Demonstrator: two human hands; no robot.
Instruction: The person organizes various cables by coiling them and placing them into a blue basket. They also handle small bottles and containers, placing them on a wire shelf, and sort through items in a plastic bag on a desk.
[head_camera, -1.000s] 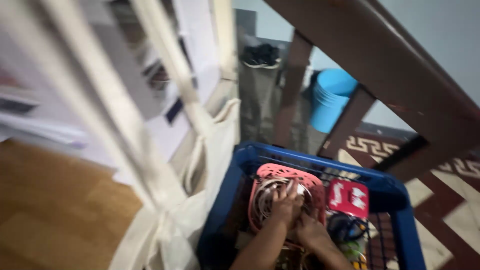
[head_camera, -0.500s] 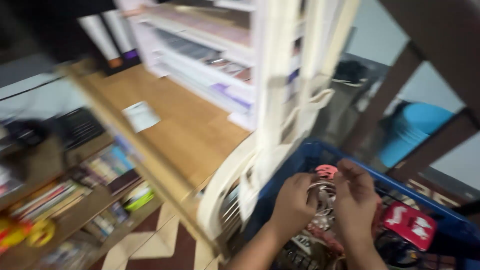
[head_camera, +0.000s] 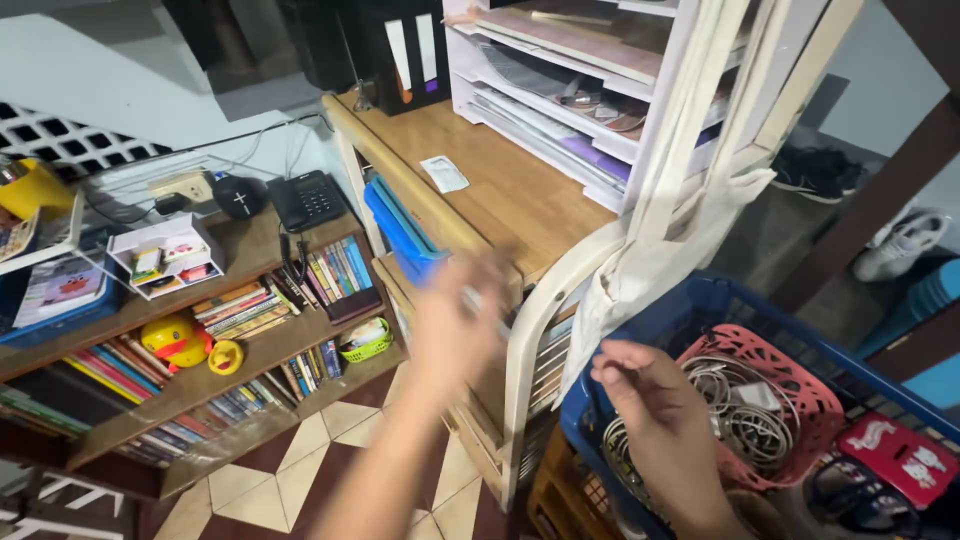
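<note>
Left hand (head_camera: 460, 325) raised and blurred before the wooden desk (head_camera: 500, 190), seemingly pinching something small and pale, hard to tell what; right hand (head_camera: 650, 410) loosely open over the coiled white cables (head_camera: 745, 420) in the pink basket (head_camera: 800, 380), hands apart. Better to lift one coil slowly, avoiding tangles. Nearby: blue crate (head_camera: 700, 300), bookshelf (head_camera: 240, 330), tiled floor (head_camera: 330, 450).

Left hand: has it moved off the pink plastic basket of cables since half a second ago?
Yes. The left hand lifted leftward, off the pink plastic basket, toward the wooden desk.
</note>
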